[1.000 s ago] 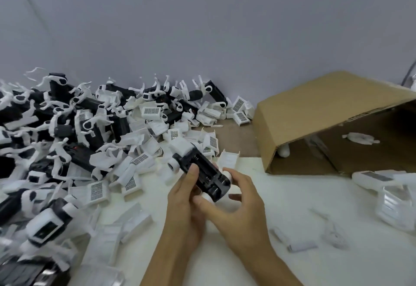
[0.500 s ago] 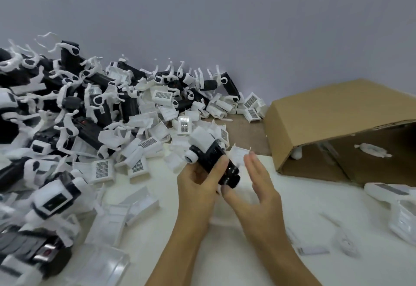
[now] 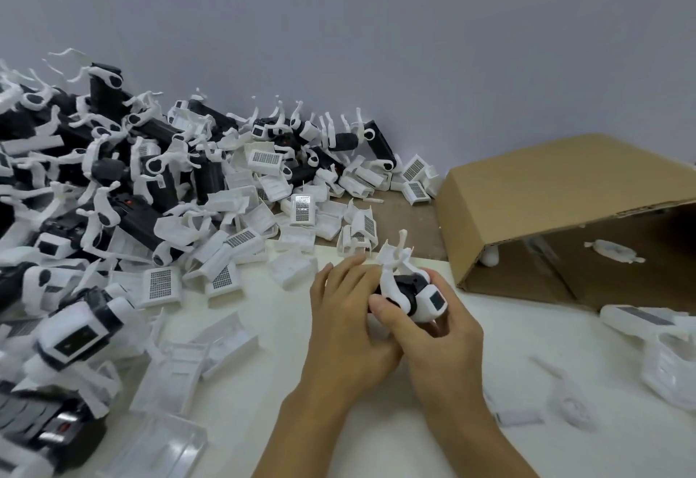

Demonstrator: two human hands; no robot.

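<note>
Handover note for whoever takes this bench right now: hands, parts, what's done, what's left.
Left hand: grips the black-and-white unit from its left side, fingers curled over it.
Right hand: grips the same unit from below and the right, thumb on its white collar.
Unit: held over the white table, pronged white bracket pointing up, in front of the open cardboard box.
Done: white pieces appear to be on the black body; I cannot tell whether they are fully seated.
Left: probably finish seating and set it aside, then work through the pile at left. One white part lies in the box.
</note>
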